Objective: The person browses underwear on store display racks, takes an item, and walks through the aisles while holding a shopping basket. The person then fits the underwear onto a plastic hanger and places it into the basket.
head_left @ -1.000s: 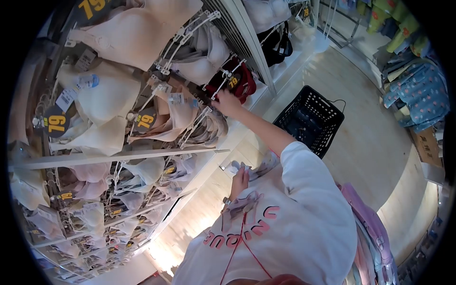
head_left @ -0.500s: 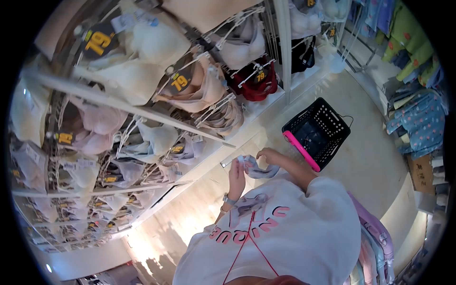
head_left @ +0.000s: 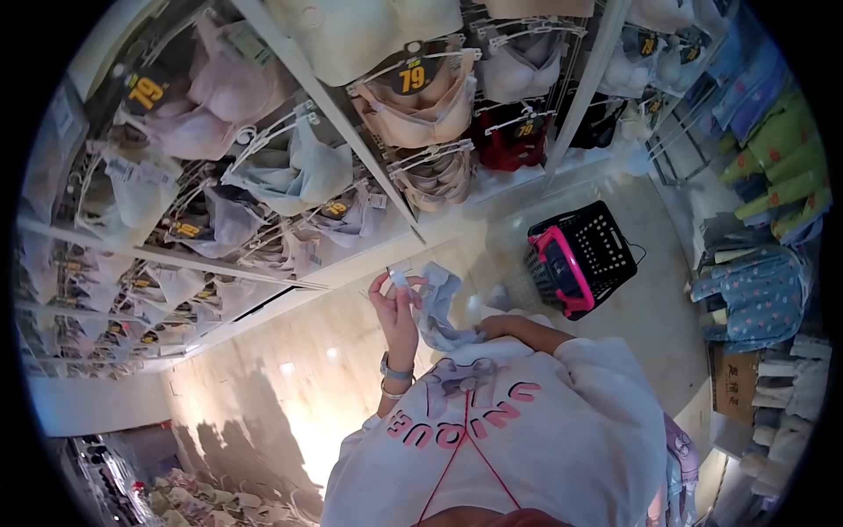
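A pale grey-blue bra [head_left: 436,303] stretches between my two hands in front of my chest. My left hand [head_left: 397,303], with a watch on the wrist, pinches its upper left end near a small whitish piece that I cannot make out. At the lower right end, my right hand [head_left: 497,326] is closed on the fabric, its fingers partly hidden. The bra hangs in a loose curve between them.
Racks of bras on white hangers [head_left: 421,97] with black price tags stand ahead and left. A black basket [head_left: 606,250] with a pink handle [head_left: 553,255] sits on the floor at right. Patterned blue clothes [head_left: 755,294] and a cardboard box [head_left: 733,382] are farther right.
My hands have moved apart, the left one going left, and the bra is spread longer between them. My view has turned, and the basket's pink handle now shows at a different angle.
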`<state>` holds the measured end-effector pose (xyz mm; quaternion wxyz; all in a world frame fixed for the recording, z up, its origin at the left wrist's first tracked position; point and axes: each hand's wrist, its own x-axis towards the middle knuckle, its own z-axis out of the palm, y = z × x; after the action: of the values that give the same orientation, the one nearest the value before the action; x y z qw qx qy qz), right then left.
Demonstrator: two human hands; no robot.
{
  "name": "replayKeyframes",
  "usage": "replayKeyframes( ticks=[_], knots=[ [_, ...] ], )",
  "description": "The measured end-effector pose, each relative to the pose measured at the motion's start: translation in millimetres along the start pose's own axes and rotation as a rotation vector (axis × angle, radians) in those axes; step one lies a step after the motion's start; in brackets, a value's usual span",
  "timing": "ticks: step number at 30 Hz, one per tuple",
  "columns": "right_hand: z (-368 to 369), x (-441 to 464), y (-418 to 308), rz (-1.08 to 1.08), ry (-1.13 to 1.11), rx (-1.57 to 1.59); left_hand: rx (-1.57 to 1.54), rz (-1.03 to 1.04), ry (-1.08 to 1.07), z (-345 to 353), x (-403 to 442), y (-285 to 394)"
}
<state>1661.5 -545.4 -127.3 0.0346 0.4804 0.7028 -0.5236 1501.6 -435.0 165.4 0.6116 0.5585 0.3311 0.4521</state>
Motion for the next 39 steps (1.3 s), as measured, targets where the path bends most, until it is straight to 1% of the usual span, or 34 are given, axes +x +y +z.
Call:
replayKeyframes(
  ticks=[2, 4, 6, 7, 9, 12, 13, 15, 18, 19, 21, 22, 24, 27, 30, 33, 36, 37, 39],
  knots=[
    [-6, -7, 8, -0.206, 0.235, -0.259, 0.052, 0.033, 0.003, -22, -4, -6],
    [-10, -10, 12, -0.096, 0.513, -0.175, 0.11, 0.043, 0.022, -41, -8, -6],
    [-20, -22, 7, 0.018, 0.781, -0.085, 0.123, 0.055, 0.093, -55, -12, -4],
    [-29, -30, 4, 0.093, 0.77, -0.13, 0.128, 0.063, 0.128, -61, -13, -1],
    [-69, -60, -22, 0.244, 0.754, -0.224, 0.128, 0.08, 0.19, -68, -15, 6],
    [-110, -83, -21, 0.148, 1.146, -0.207, 0.101, 0.093, 0.239, -76, -17, 15],
    [-125, -89, -20, 0.158, 1.278, -0.261, 0.077, 0.122, 0.253, -78, -17, 19],
    [-158, -102, -21, 0.171, 1.549, -0.369, 0.022, 0.107, 0.237, -82, -20, 32],
    [-208, -129, -33, 0.212, 1.866, -0.469, -0.09, 0.118, 0.206, -77, -18, 51],
    [-223, -143, -40, 0.208, 1.905, -0.366, -0.124, 0.133, 0.187, -76, -16, 55],
    [-249, -175, -59, 0.204, 1.97, -0.147, -0.177, 0.164, 0.155, -73, -11, 63],
    [-259, -189, -55, 0.103, 1.863, 0.214, -0.197, 0.171, 0.14, -70, -5, 64],
    [-270, -221, -48, -0.096, 1.543, 0.893, -0.235, 0.179, 0.107, -65, 7, 66],
    [-276, -257, -69, -0.184, 1.377, 0.93, -0.267, 0.16, 0.022, -46, 28, 66],
    [-279, -282, -81, -0.18, 1.33, 0.824, -0.303, 0.116, -0.04, -32, 49, 56],
    [-278, -295, -73, -0.347, 1.288, 0.893, -0.302, 0.107, -0.114, -20, 73, 54],
    [-283, -310, -74, -0.313, 1.333, 0.901, -0.298, 0.095, -0.164, -4, 98, 52],
    [-283, -314, -71, -0.359, 1.323, 0.942, -0.305, 0.096, -0.179, 3, 108, 52],
    [-285, -318, -74, -0.289, 1.383, 0.888, -0.316, 0.113, -0.216, 16, 124, 50]
  ],
)
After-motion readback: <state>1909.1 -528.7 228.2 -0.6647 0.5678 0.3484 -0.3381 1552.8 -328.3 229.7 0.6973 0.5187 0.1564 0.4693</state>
